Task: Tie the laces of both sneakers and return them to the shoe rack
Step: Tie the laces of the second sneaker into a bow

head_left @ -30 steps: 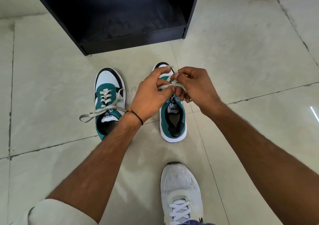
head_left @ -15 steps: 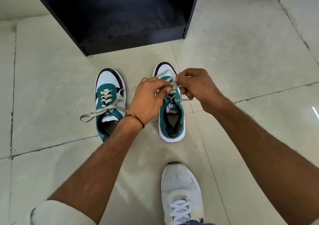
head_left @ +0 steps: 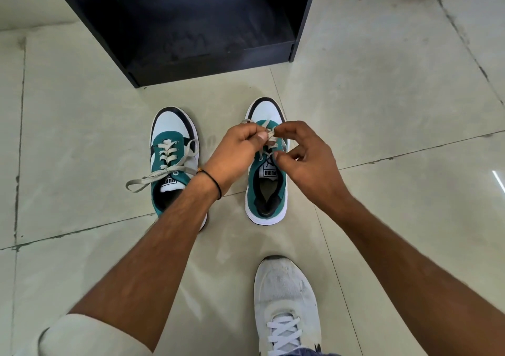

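Two green-and-white sneakers stand side by side on the tiled floor, toes pointing at the rack. The left sneaker (head_left: 172, 148) has loose grey laces (head_left: 153, 178) trailing out to its left. Over the right sneaker (head_left: 269, 191), my left hand (head_left: 235, 153) and my right hand (head_left: 306, 159) meet above the tongue. Both pinch its grey lace (head_left: 270, 135) between thumb and fingers. The hands hide most of that shoe's lacing.
A black open shoe rack (head_left: 196, 27) stands on the floor just beyond the sneakers, its bottom shelf bare. My own white shoe (head_left: 287, 301) is planted at the bottom of the view. Pale floor tiles spread to both sides.
Both hands have shifted slightly on the right sneaker's lace; my right hand's fingers have spread more, and the lace is now held lower and closer to the shoe.
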